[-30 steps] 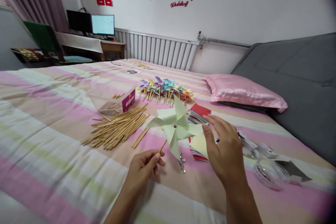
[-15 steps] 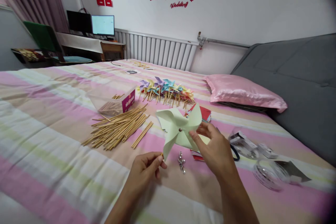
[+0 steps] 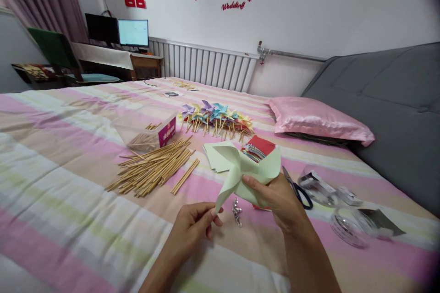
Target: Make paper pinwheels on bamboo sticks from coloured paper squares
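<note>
Head view: the pale green pinwheel [image 3: 248, 171] sits lower and closer to the body than it did a second ago, when it stood upright on its stick with the blades spread and the right hand hovered open beside it. Now the right hand [image 3: 275, 197] has closed over the wheel's centre, thumb across the front of the paper and fingers behind, so the blades are pressed and tilted rather than free to turn. The left hand [image 3: 192, 226] is curled shut near the lower blade tip, where the stick was pinched (the stick itself is hidden by paper and fingers now, so I cannot tell whether it is still gripped). By my reading, the wheel has gone from being tried out to being handled or adjusted at its hub.

A small cluster of metal pins [image 3: 236, 210] lies on the striped bedspread [image 3: 68, 192] between the two hands. Loose bamboo sticks [image 3: 154, 169] are heaped to the left, finished pinwheels [image 3: 216, 116] lie farther back, and scissors [image 3: 298, 187] rest just right of the right hand.
</note>
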Demonstrator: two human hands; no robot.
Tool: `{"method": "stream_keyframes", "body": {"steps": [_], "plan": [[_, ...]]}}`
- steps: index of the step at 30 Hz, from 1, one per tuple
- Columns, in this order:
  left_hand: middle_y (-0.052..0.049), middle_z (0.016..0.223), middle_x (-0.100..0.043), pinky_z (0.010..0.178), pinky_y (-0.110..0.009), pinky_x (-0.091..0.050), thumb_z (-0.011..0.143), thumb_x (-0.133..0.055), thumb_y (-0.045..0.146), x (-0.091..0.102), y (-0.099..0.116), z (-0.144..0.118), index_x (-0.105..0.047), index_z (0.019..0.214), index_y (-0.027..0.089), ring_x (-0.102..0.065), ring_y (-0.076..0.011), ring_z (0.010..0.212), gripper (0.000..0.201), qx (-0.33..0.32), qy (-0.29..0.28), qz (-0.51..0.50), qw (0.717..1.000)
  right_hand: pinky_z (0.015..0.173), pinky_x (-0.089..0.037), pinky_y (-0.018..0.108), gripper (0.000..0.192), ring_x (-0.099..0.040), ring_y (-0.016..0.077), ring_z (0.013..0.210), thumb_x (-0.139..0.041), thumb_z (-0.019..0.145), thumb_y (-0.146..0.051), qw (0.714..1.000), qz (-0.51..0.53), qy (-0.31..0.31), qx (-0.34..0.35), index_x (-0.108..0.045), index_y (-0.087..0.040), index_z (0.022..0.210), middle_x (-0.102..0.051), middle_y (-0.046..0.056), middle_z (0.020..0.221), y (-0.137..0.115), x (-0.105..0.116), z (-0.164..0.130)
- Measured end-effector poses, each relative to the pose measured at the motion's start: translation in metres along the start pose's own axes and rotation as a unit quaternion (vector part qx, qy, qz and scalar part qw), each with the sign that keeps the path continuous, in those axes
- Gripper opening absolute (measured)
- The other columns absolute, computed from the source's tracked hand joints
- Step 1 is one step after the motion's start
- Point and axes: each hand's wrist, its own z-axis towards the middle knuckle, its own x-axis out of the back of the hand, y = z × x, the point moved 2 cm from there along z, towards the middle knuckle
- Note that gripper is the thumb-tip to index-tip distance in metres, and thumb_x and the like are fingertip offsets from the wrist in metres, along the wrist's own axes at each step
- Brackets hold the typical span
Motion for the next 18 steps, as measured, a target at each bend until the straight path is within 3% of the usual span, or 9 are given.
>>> {"method": "stream_keyframes", "body": {"steps": [18], "plan": [[-0.005, 0.063, -0.063, 0.047, -0.021, -0.034, 0.072, -0.063, 0.049, 0.001, -0.001, 0.0, -0.07, 0.079, 0.012, -0.046, -0.0084, 0.045, 0.038, 0.003, 0.0, -0.002, 1.0, 0.073, -0.054, 0.039, 0.038, -0.068, 0.029, 0.082, -0.075, 0.059, -0.034, 0.997, 0.029, 0.07, 0.012, -0.072, -0.012, 0.089, -0.073, 0.011, 0.088, 0.008, -0.013, 0.001]]}}
